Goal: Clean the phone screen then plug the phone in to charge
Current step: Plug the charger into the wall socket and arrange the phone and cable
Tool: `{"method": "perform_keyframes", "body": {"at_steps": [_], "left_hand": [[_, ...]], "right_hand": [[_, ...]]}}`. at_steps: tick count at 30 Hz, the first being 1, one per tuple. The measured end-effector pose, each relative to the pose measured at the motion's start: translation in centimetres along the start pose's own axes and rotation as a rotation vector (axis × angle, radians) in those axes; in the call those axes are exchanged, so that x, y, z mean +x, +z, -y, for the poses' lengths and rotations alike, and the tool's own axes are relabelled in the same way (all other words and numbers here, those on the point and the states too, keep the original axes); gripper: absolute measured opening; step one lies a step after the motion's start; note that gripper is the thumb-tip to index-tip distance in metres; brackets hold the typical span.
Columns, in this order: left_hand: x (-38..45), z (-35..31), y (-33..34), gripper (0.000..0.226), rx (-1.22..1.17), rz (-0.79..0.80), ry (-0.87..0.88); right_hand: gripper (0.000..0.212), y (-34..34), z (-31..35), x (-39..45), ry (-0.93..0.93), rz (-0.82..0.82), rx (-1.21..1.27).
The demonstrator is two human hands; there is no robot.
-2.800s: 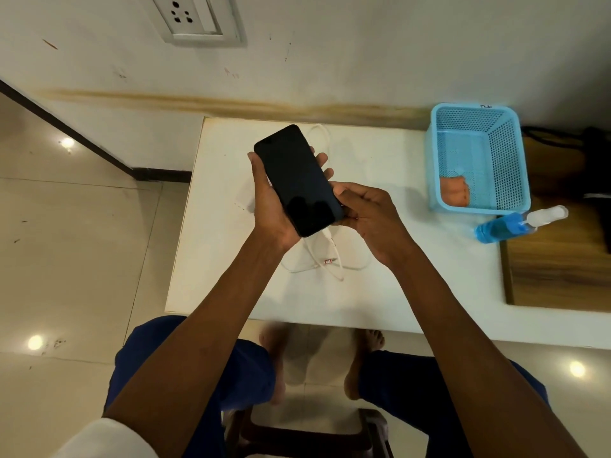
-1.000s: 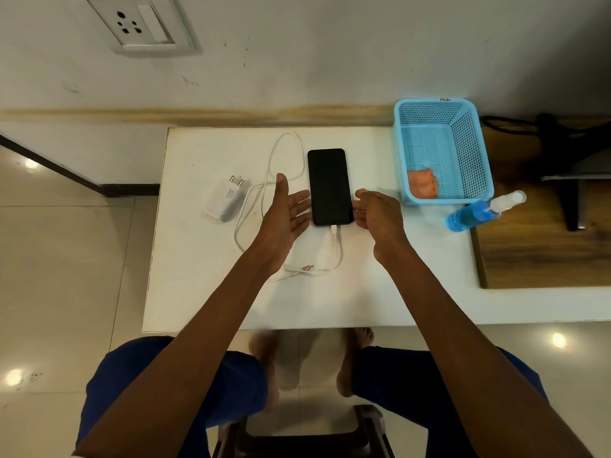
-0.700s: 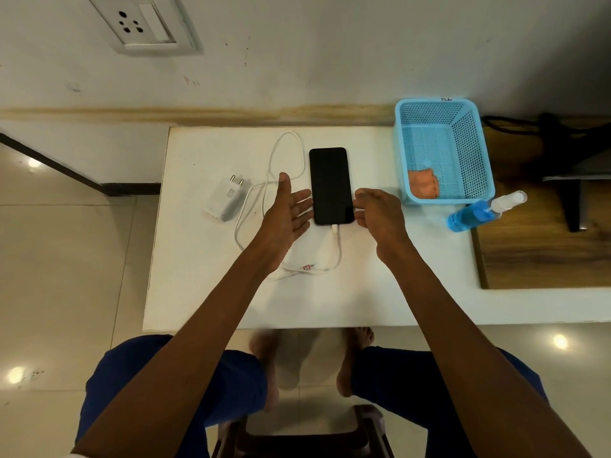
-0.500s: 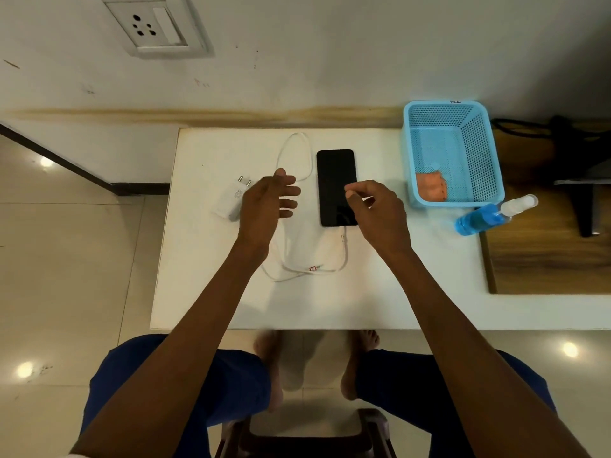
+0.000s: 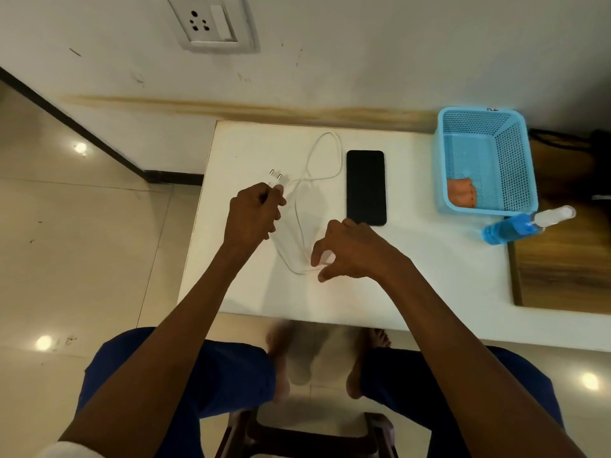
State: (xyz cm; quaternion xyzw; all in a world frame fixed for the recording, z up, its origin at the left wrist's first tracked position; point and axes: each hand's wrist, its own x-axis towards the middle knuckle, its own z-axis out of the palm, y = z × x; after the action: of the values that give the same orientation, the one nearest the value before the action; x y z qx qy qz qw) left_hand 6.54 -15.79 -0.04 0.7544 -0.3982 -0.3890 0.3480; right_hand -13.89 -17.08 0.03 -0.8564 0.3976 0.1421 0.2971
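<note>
Glossy cream floor tiles (image 5: 82,259) on the left, with bright spots of reflected light. On the scuffed white wall above, a white socket plate (image 5: 211,23): round pin holes, one rocker switch.

White bench (image 5: 413,276), matte, rectangular, set against the wall.

Left hand (image 5: 253,213) over the bench's left part. Fingers curled round the white charger plug (image 5: 277,180); its two metal pins stick out past the knuckles, pointing up toward the wall. Plug body mostly hidden in the grip.

Thin white cable (image 5: 322,160) runs from the plug, makes a tall narrow loop toward the wall, then drops in slack curves to a low bend near the right hand. Its far end is hidden under that hand; cannot tell whether it sits in the phone.

Right hand (image 5: 352,249) hovers low over the bench just below the phone. Fingers bent, spread apart, tips pointing down, holding nothing; thumb tip close to the cable's lowest bend.

Phone (image 5: 366,187): flat black slab, rounded corners, glossy dark screen up, lying lengthwise on the bench between cable loop and basket.

Blue plastic basket (image 5: 519,166), perforated mesh walls, rectangular, at the bench's back right. Inside, in its near left corner, a crumpled orange cloth (image 5: 462,193).

Just in front of the basket, a clear spray bottle (image 5: 525,224) on its side: blue liquid, white cap pointing right, over the bench edge.

Beyond it, a brown wood-grain surface (image 5: 562,266).
</note>
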Motion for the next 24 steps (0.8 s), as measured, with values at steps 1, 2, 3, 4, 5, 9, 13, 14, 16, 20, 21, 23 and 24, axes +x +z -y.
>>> {"method": "perform_keyframes", "body": {"at_steps": [1, 2, 3, 4, 5, 9, 13, 14, 16, 20, 21, 23, 24], "left_hand": [[0.0, 0.2, -0.3, 0.034, 0.015, -0.02, 0.002], [0.0, 0.3, -0.6, 0.034, 0.021, -0.041, 0.005], [0.1, 0.5, -0.9, 0.034, 0.024, -0.06, 0.009], [0.2, 0.6, -1.1, 0.034, 0.03, -0.077, 0.014], [0.2, 0.8, -1.3, 0.033, 0.042, -0.094, 0.018], [0.5, 1.2, -1.9, 0.029, 0.157, -0.184, 0.074], [1.1, 1.7, -2.1, 0.026, 0.29, -0.165, 0.183], [1.3, 1.9, -2.1, 0.032, 0.331, -0.115, 0.189], [1.6, 2.2, -2.1, 0.043, 0.412, -0.04, 0.186], [1.5, 2.6, -2.3, 0.045, 0.565, -0.035, 0.229], [1.5, 2.6, -2.4, 0.043, 0.58, -0.04, 0.231], [1.3, 2.5, -2.4, 0.041, 0.594, -0.045, 0.241], [1.2, 2.4, -2.4, 0.04, 0.595, -0.048, 0.249]], "right_hand": [[0.032, 0.1, 0.5, 0.0, 0.005, -0.005, -0.061], [0.032, 0.3, 0.9, 0.0, 0.01, -0.014, -0.108], [0.031, 0.4, 1.3, 0.0, 0.015, -0.021, -0.149], [0.029, 0.6, 1.7, 0.0, 0.02, -0.026, -0.192], [0.029, 0.7, 2.0, 0.1, 0.026, -0.026, -0.237], [0.025, 1.3, 2.5, 0.3, 0.057, -0.042, -0.309], [0.018, 2.1, 2.8, 0.9, 0.043, -0.113, -0.398], [0.018, 2.0, 2.9, 1.1, 0.045, -0.112, -0.36], [0.016, 1.3, 2.6, 1.3, 0.058, -0.077, -0.131], [0.008, -0.8, 1.4, 1.3, 0.097, -0.023, 0.591], [0.007, -1.1, 1.1, 1.3, 0.101, -0.031, 0.716], [0.007, -1.6, 0.6, 1.2, 0.098, -0.032, 0.848], [0.009, -1.8, 0.3, 1.1, 0.097, -0.025, 0.881]]}}
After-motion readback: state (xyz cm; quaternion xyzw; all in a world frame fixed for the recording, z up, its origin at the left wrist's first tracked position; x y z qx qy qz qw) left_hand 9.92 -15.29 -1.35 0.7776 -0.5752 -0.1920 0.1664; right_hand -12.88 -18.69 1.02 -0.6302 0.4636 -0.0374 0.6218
